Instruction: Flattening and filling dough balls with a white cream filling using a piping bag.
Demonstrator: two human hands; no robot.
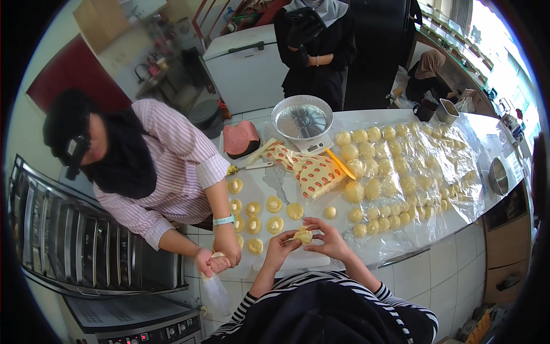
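A piece of pale yellow dough (302,235) is pinched between the fingertips of both my hands, just over the near edge of the table. My left hand (279,247) grips its left side, and my right hand (329,239) curls round its right side. What is inside the dough cannot be made out. Beyond my hands lie a flat dough disc (295,211) and a small round dough ball (329,212). Several flattened discs topped with white filling (274,225) spread to the left. Below my hands a long white cylinder, like a rolling pin (295,263), rests along the edge.
Many dough balls (372,189) sit under clear plastic sheeting at the right. A patterned bag (309,172), a yellow-orange tool (340,164) and a round foil pan (302,117) on a scale (314,145) stand farther back. At left, a co-worker's hands (220,259) squeeze a clear bag.
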